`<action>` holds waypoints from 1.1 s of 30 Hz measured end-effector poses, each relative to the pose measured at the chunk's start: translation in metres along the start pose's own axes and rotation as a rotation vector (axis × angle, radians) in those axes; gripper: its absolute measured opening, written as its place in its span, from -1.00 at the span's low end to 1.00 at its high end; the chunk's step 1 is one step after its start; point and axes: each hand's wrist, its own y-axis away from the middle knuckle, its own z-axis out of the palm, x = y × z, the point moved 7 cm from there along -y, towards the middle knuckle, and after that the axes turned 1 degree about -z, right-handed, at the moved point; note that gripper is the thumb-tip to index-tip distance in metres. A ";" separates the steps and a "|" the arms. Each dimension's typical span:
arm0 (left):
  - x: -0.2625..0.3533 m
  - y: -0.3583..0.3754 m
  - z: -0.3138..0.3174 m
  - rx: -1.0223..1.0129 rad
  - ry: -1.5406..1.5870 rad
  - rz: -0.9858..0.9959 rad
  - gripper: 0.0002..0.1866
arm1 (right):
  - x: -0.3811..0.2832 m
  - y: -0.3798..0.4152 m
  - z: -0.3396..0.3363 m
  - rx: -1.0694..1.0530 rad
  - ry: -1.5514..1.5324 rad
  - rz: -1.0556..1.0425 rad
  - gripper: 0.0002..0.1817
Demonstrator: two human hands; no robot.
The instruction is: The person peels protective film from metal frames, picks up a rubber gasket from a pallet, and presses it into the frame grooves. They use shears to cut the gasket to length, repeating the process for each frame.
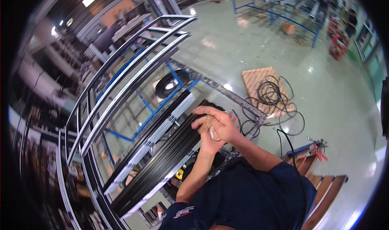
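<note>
My two hands are together in front of my chest, over the near end of a bundle of long dark profiles. My right hand lies across the left, its fingers stretched toward the left and slightly bent. Most of my left hand is hidden under it, with fingertips showing past the right hand's far edge. A small white piece shows between the hands; I cannot tell what it is. Beside the dark bundle lies a long profile with white printed film.
A metal frame with silver bars rises at the left. A coil of black strip sits behind a blue stand. Loose black cable lies on cardboard on the floor. Wooden slats stand at the right; a person is far off.
</note>
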 end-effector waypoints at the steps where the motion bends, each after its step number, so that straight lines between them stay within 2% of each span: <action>1: 0.005 0.001 -0.005 0.076 0.033 0.027 -0.18 | 0.000 0.000 0.004 -0.034 0.332 -0.159 -0.64; 2: 0.011 0.001 -0.010 0.147 0.067 0.047 -0.12 | -0.003 0.002 0.012 -0.062 0.662 -0.332 -0.63; 3: 0.019 -0.001 -0.013 0.214 0.102 0.063 -0.05 | -0.009 0.001 0.021 -0.082 0.933 -0.281 -0.58; 4: 0.033 0.003 0.015 0.220 0.260 0.126 -0.13 | -0.004 0.002 0.032 -0.122 1.009 -0.282 -0.56; 6: 0.058 0.012 0.025 0.029 0.254 0.183 -0.32 | 0.008 0.013 0.052 -0.197 1.167 -0.286 -0.51; 7: 0.069 0.013 0.022 0.000 0.252 0.261 -0.27 | 0.019 0.016 0.064 -0.282 1.081 -0.286 -0.39; 9: 0.082 0.016 0.014 -0.082 0.209 0.378 -0.22 | 0.008 0.026 0.092 -0.314 0.981 -0.327 -0.32; 10: 0.080 0.014 0.011 -0.176 0.015 0.408 -0.20 | 0.001 0.029 0.103 -0.330 0.933 -0.344 -0.28; 11: 0.073 0.011 0.000 -0.182 0.031 0.373 -0.20 | 0.007 0.022 0.106 -0.386 0.884 -0.327 -0.22; 12: 0.068 0.010 -0.003 -0.191 0.050 0.338 -0.19 | 0.008 0.009 0.103 -0.349 0.897 -0.356 -0.23; 14: 0.061 0.021 0.033 -0.068 0.043 0.257 -0.20 | 0.008 -0.019 0.092 -0.274 0.923 -0.411 -0.25; 16: 0.065 0.028 0.045 0.081 -0.061 0.228 -0.18 | 0.014 -0.037 0.066 -0.219 1.113 -0.352 -0.28; 17: 0.077 0.030 0.039 0.086 -0.058 0.246 -0.16 | 0.018 -0.039 0.059 -0.191 1.206 -0.318 -0.30; 19: 0.103 0.037 0.037 0.110 0.014 0.309 -0.13 | 0.027 -0.022 0.068 -0.254 1.070 -0.356 -0.31; 20: 0.114 0.034 0.024 0.083 -0.038 0.369 -0.17 | 0.030 -0.009 0.074 -0.286 1.000 -0.370 -0.32; 21: 0.120 0.030 0.022 0.089 -0.083 0.426 -0.18 | 0.033 0.003 0.089 -0.343 0.852 -0.275 -0.31; 22: 0.124 0.028 0.019 0.100 -0.128 0.480 -0.20 | 0.022 0.014 0.103 -0.356 0.783 -0.344 -0.30; 24: 0.110 0.019 -0.006 0.004 -0.200 0.455 -0.22 | 0.010 0.005 0.114 -0.319 0.753 -0.369 -0.28; 26: 0.077 0.024 0.004 0.062 -0.183 0.286 -0.21 | 0.023 -0.022 0.098 -0.217 0.830 -0.407 -0.29; 27: 0.074 0.033 0.029 0.156 -0.180 0.209 -0.19 | 0.020 -0.036 0.087 -0.195 0.868 -0.372 -0.30; 30: 0.105 0.035 0.038 0.124 -0.156 0.342 -0.15 | 0.038 -0.026 0.065 -0.185 0.954 -0.329 -0.28; 31: 0.116 0.035 0.045 0.066 -0.013 0.372 -0.15 | 0.038 -0.023 0.067 -0.195 0.981 -0.334 -0.26; 32: 0.127 0.034 0.039 0.085 -0.024 0.430 -0.15 | 0.036 -0.008 0.077 -0.204 0.802 -0.338 -0.23; 33: 0.131 0.031 0.033 0.103 -0.126 0.470 -0.16 | 0.027 0.005 0.093 -0.274 0.786 -0.373 -0.23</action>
